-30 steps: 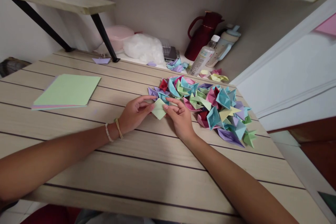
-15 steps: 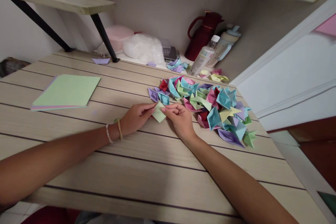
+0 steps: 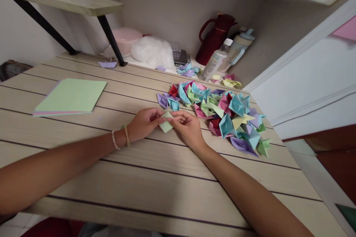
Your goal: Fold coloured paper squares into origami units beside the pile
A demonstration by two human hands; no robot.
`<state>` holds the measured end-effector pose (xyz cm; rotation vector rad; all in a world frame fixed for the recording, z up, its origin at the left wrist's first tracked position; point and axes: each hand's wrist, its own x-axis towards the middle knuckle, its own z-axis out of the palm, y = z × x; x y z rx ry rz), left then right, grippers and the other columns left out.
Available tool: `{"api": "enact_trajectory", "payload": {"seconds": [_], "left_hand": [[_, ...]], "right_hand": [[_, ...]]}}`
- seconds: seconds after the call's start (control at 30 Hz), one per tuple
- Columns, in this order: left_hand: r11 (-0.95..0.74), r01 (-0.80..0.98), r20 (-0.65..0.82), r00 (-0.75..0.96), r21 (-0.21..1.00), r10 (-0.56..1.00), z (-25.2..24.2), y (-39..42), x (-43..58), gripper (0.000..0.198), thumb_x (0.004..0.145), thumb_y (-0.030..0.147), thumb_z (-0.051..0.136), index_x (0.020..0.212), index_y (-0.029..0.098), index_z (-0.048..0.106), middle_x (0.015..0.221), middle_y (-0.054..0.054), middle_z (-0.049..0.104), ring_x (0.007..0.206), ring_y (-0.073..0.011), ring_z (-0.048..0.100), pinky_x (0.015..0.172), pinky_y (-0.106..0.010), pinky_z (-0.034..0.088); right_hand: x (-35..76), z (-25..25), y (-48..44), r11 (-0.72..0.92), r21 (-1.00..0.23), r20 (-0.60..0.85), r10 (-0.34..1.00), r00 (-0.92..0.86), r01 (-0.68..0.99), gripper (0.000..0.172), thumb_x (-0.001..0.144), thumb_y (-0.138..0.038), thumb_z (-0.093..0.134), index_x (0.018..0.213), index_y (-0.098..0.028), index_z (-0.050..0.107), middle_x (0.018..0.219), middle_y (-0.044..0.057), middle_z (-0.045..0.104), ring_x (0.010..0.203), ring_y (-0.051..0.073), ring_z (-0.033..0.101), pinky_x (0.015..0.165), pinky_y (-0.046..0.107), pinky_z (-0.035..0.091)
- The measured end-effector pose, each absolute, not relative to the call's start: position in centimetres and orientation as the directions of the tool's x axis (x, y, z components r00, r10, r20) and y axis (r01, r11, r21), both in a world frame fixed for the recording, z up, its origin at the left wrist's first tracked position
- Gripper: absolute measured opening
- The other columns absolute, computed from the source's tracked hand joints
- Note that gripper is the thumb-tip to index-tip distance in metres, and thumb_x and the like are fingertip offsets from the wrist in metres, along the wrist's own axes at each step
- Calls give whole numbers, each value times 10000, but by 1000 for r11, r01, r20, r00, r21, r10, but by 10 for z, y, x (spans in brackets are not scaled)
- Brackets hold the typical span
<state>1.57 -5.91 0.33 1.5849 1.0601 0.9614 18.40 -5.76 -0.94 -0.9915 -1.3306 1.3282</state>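
Observation:
A small folded piece of pale green paper, diamond-shaped from here, is held between both hands above the table. My left hand pinches its left side, thumb on top and fingers curled behind. On its right side my right hand grips it between thumb and fingers. The fingers hide parts of the paper's edges. Just beyond and to the right lies a heap of folded paper boats in blue, purple, pink, red, green and yellow.
A stack of square coloured paper, green on top, lies on the slatted table at left. Behind stand a dark red jug, a clear bottle, a pale tumbler and a white fluffy bag. A shelf bracket meets the table.
Both hands have shifted slightly, and the green paper sits a little lower and further left, with the thumbs now closer together over it.

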Motion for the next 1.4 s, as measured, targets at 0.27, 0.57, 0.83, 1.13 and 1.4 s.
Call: {"api": "enact_trajectory", "payload": {"seconds": [0.27,0.57,0.83,1.13,1.4], "left_hand": [[-212,259,132,295,942,946,4,-62,16,233,741,384,565,752,153,589,642,5,554,563,-108,490,496,-201,387],[-171,151,129,252,974,959,6,-58,14,227,739,349,577,639,145,589,575,19,511,544,-98,455,510,-209,354],[-185,156,134,288,970,948,3,-58,17,212,727,360,597,679,155,576,625,21,552,555,-89,489,516,-192,388],[-108,-19,109,84,994,990,8,-57,17,230,708,371,621,806,166,583,667,0,627,604,-121,562,567,-226,439],[-114,-171,121,34,979,992,5,-55,17,236,691,338,651,828,154,596,845,-35,652,802,-155,590,758,-280,451]], "right_hand": [[184,-9,-59,102,-994,105,963,-249,-25,212,654,-327,690,790,-168,662,660,24,656,563,127,579,546,248,461],[183,-4,-61,121,-993,111,946,-304,13,318,650,-332,687,932,-205,612,654,-8,628,529,107,537,479,213,417],[182,-9,-61,65,-998,58,966,-253,18,337,619,-386,708,857,-196,562,519,-50,571,388,70,427,377,188,302],[179,-8,-59,85,-991,108,967,-230,-105,528,566,-306,752,1027,-236,504,680,-33,622,534,90,543,517,206,423],[179,-10,-59,75,-996,84,965,-247,-47,409,597,-319,725,935,-190,534,753,15,639,560,89,539,527,204,425]]}}
